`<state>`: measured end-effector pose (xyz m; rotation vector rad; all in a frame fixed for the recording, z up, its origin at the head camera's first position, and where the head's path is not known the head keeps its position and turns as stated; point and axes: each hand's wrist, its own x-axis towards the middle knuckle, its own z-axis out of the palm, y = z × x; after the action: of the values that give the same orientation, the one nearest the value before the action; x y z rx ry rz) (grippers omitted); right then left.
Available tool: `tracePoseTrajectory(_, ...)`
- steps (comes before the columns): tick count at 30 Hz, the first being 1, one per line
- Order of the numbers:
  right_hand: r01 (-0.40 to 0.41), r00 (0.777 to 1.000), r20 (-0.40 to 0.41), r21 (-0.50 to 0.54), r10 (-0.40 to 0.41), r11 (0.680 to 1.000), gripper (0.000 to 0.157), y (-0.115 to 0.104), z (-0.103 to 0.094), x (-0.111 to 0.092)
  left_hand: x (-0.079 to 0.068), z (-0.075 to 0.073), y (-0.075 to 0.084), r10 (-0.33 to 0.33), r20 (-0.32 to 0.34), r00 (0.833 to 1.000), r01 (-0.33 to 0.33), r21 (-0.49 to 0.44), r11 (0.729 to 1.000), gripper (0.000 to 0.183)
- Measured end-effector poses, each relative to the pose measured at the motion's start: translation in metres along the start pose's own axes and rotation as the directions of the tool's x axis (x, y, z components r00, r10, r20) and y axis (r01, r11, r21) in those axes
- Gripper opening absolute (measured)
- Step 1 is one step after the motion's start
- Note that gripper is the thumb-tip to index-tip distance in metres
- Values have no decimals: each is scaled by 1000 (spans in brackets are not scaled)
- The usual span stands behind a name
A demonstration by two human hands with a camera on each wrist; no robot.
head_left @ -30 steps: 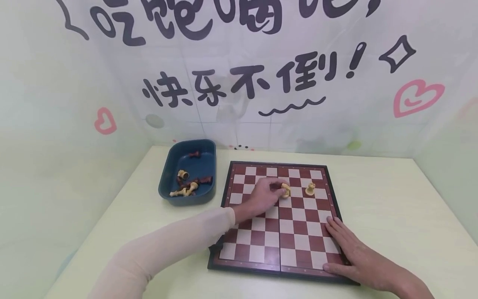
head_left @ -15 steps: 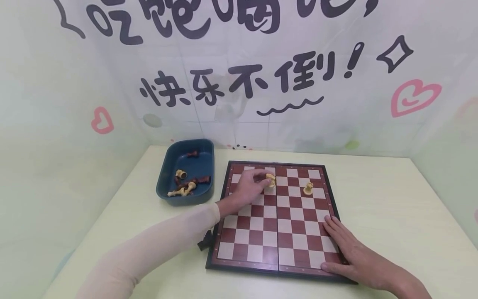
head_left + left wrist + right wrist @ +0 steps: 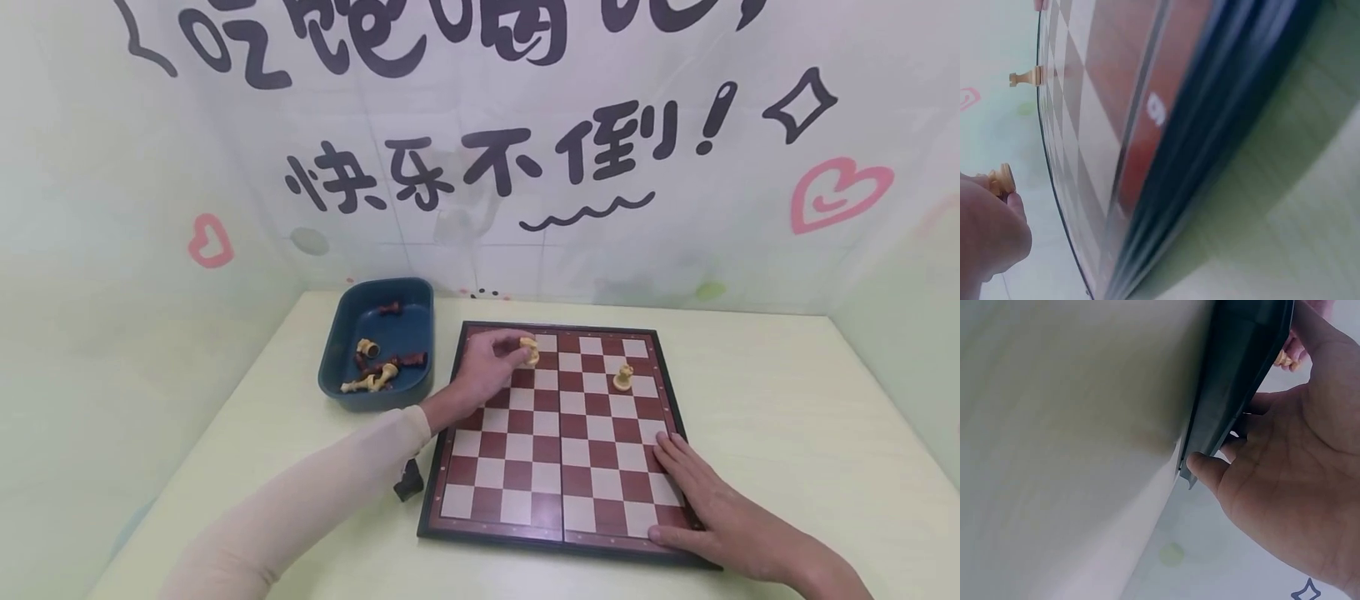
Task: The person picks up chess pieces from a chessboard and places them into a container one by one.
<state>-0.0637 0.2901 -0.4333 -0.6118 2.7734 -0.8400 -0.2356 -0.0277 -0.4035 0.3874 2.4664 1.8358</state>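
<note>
My left hand (image 3: 486, 367) reaches over the far left part of the red-and-white chessboard (image 3: 517, 475) and pinches a cream chess piece (image 3: 530, 352) between thumb and fingers. In the left wrist view, that piece (image 3: 1004, 179) is held clear of the board, its round base showing. A cream rook (image 3: 622, 378) stands upright on the board's far right part. My right hand (image 3: 720, 508) rests at the near right edge of the board, fingers spread over the rim. In the right wrist view, several fingers (image 3: 1210, 469) lie along the dark side of the board.
A dark blue tub (image 3: 330, 367) left of the board holds several loose cream and dark red chess pieces. A small black object (image 3: 409, 482) shows by the left wrist at the board's left edge. A printed white sheet (image 3: 450, 258) hangs behind the pale table (image 3: 352, 467).
My left hand has carried the chess piece leftward and slightly farther away, from near the board's middle to its far left part. The right hand and the rook have stayed put.
</note>
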Motion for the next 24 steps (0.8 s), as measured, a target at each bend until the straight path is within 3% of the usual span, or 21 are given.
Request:
tracePoseTrajectory(14,36,999,-35,-37,-37,999,95,2,1,-2,1,-11,-18,5,-47,999,-7,-35,999,27)
tracePoseTrajectory(24,32,999,-27,-22,-33,999,95,1,1,-1,-2,-22,-18,-20,-123,992,9,-89,996,25)
